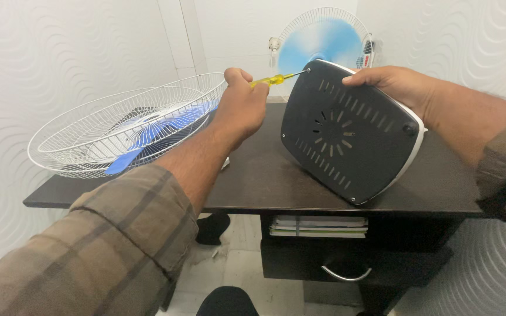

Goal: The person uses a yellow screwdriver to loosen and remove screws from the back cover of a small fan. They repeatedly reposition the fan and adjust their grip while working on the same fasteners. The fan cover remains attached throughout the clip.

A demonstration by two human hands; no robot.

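Observation:
A fan base [346, 131], dark grey underside with vent slots and a white rim, stands tilted on edge on the dark table [253, 175]. My right hand [390, 85] grips its upper edge. My left hand [241, 105] is closed around a yellow-handled screwdriver [276, 79], whose tip touches a screw at the base's top corner. A white wire fan guard [118, 126] lies at the left of the table with blue fan blades [147, 134] resting inside it.
A running wall fan [323, 41] with blue blades hangs behind the table. Under the tabletop sits a shelf with stacked papers [317, 225] and a drawer with a metal handle [346, 274]. White textured walls enclose the space.

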